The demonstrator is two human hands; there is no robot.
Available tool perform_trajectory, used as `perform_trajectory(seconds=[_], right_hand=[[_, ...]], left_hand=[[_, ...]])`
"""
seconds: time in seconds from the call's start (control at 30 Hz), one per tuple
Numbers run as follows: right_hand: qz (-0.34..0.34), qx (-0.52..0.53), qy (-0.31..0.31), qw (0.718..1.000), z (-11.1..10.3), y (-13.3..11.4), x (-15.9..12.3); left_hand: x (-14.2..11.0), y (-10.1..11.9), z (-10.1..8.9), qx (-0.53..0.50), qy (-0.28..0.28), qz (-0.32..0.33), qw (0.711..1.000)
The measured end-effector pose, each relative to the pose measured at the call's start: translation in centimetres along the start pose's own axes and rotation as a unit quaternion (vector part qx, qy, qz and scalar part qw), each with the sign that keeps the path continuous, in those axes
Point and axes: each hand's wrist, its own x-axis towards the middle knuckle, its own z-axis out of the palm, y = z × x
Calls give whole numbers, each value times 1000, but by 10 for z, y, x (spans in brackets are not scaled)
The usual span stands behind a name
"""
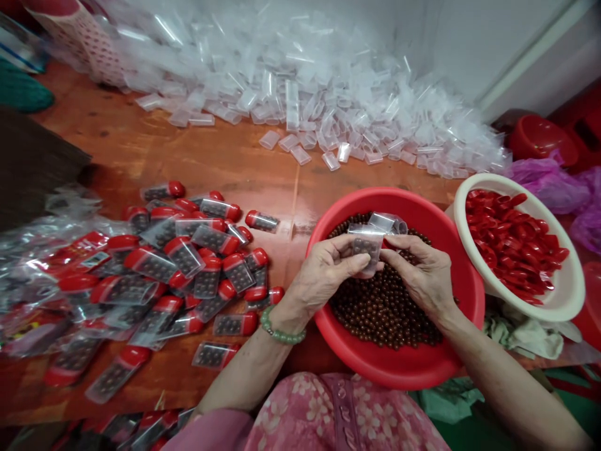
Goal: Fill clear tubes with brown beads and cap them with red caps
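My left hand (323,269) and my right hand (417,275) hover over a red plastic basin (375,200) heaped with small brown beads (385,313). Together they pinch a clear plastic tube (366,247) that holds some beads. Its open end points up and away from me. A second clear tube (387,222) lies against it, just beyond my fingertips, over the beads. A green beaded bracelet (282,329) circles my left wrist.
To the right, a white basin (563,294) holds many red caps. Left of my hands lies a scattered pile of capped, bead-filled tubes (188,263) on an orange tabletop (154,150). Beyond it, a large heap of empty clear tubes (328,119) reaches the wall.
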Motion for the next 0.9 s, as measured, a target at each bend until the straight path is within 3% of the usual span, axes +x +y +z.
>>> perform_trajectory(seconds=[0.1, 0.27, 0.43, 0.63, 0.83, 0.9], right_hand=[[-47, -26, 5, 999, 4, 4, -2], [-108, -112, -70, 985, 2, 2, -2], [-137, -94, -117, 979, 0, -4, 0], [-21, -29, -120, 992, -2, -1, 3], [51, 41, -139, 988, -27, -3, 15], [57, 53, -165, 983, -33, -6, 16]], left_hand=[[1, 1, 0, -32, 5, -6, 999], [1, 3, 0, -52, -11, -9, 999], [3, 2, 1, -67, -5, 0, 998], [4, 0, 0, -57, 12, 12, 998], [4, -3, 0, 41, 105, 81, 990], [3, -2, 1, 73, 104, 74, 989]])
